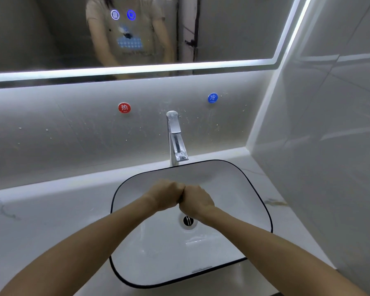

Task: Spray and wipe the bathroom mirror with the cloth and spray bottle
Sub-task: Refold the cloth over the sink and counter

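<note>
Over the basin, below the tap at twelve o'clock, the left hand and right hand meet knuckle to knuckle, fingers curled tight; whether they wring anything I cannot tell. No cloth or spray bottle shows, and the mirror, up at twelve o'clock, looks hazy, so spraying and wiping seem left.

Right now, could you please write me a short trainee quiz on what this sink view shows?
1. True or false: the left hand and right hand are held together over the basin.
2. Which sticker sits left of the tap: A) red sticker, B) blue sticker?
3. Fill in: no cloth or spray ____ is visible.

Key: 1 true; 2 A; 3 bottle.
</note>
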Available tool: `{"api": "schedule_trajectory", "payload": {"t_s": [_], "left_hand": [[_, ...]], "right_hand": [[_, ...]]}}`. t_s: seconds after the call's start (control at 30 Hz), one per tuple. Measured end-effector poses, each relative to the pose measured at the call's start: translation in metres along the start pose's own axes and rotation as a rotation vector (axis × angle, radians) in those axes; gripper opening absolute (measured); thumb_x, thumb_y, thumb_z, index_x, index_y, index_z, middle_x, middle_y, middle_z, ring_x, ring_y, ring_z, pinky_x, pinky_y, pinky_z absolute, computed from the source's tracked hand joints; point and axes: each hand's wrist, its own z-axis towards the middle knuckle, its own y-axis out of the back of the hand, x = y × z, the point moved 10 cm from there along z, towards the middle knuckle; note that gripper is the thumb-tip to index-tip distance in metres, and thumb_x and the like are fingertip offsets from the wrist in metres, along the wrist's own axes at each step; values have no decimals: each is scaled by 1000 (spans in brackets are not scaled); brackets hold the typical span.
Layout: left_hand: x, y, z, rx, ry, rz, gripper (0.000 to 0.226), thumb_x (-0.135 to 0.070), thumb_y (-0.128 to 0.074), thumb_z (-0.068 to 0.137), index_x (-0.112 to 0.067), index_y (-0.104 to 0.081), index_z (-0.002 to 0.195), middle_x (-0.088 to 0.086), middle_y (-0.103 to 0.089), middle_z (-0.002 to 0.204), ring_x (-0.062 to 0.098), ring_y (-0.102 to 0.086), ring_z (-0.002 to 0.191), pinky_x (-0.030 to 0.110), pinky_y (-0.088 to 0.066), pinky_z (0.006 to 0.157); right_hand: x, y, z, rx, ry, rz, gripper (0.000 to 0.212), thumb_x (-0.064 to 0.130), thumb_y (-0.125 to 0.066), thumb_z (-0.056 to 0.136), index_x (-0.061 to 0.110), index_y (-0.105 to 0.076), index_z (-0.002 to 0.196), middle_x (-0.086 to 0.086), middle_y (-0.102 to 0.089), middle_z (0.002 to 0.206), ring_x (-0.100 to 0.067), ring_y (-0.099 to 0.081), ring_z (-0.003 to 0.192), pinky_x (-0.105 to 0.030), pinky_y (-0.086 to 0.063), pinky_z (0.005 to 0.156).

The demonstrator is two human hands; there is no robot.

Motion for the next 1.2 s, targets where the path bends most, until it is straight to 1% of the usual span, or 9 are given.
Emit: {"api": "schedule_trajectory", "payload": {"t_s": [0.1, 0.33, 0.53, 0.63, 0.73, 0.83, 0.97, 1.07, 1.2], "left_hand": [[-3, -4, -3, -37, -95, 55, 36, -5, -77, 24, -16, -48, 43, -2, -43, 31, 16, -38, 22, 12, -14, 36], [-11, -9, -13, -138, -360, 51, 17, -26, -64, 64, -15, -53, 57, -5, -47, 42, 12, -43, 30, 13, -27, 33], [-6, -1, -17, -277, -427, 44, 20, -19, -43, 75, -15, -56, 60, -5, -45, 45, 11, -40, 32, 13, -24, 36], [-1, 8, -17, -305, -349, 69, 16, -12, -44, 68, -16, -51, 54, -5, -43, 42, 11, -38, 31, 13, -16, 39], [6, -2, -19, -236, -162, 54, 20, -7, -66, 46, -17, -50, 53, -6, -45, 40, 14, -40, 28, 13, -15, 40], [17, -12, -24, -190, 18, -51, 51, -16, -82, 35, -20, -45, 70, -6, -52, 51, 16, -46, 34, 14, -17, 37], [17, -1, -36, -317, 133, -161, 52, -13, -81, 47, -18, -44, 83, 1, -53, 73, 17, -47, 47, 18, -29, 38], [15, -1, -46, -398, 184, -190, 47, -6, -77, 49, -14, -50, 87, 5, -55, 82, 19, -51, 62, 25, -46, 50], [2, 6, -59, -419, 217, 29, 25, -6, -68, 50, -14, -58, 72, 1, -55, 67, 18, -48, 57, 27, -44, 50]], "right_hand": [[-9, -15, 2, 71, -83, 211, 21, 3, -44, 80, 15, -44, 63, 0, -50, 65, -18, -47, 58, -23, -33, 46], [-5, -53, -29, 313, -374, 909, 15, -4, -45, 76, 8, -42, 66, -1, -31, 50, -13, -25, 37, -17, -21, 39], [7, -62, -40, 474, -444, 1111, 25, -1, -43, 81, 13, -38, 61, 2, -25, 45, -10, -19, 36, -18, -19, 37], [6, -52, -28, 379, -340, 944, 24, -1, -47, 81, 12, -37, 63, 1, -30, 47, -11, -24, 38, -19, -22, 39], [3, -28, -13, 118, -116, 404, 3, 8, -53, 83, 10, -51, 85, -5, -54, 75, -18, -48, 64, -26, -35, 54], [10, -5, -9, -163, 69, 6, 34, 17, -64, 82, 11, -52, 113, -5, -60, 105, -23, -56, 93, -27, -37, 70], [25, 7, -16, -384, 227, -355, 53, 23, -89, 26, 18, -62, 70, 3, -56, 56, -16, -54, 51, -25, -46, 55], [29, 7, -19, -394, 288, -383, 50, 23, -89, 27, 19, -62, 68, 4, -55, 52, -16, -54, 47, -25, -48, 57], [44, 0, -25, -372, 369, -373, 42, 12, -87, 27, 18, -56, 54, 3, -49, 44, -15, -47, 37, -20, -43, 47]]}}
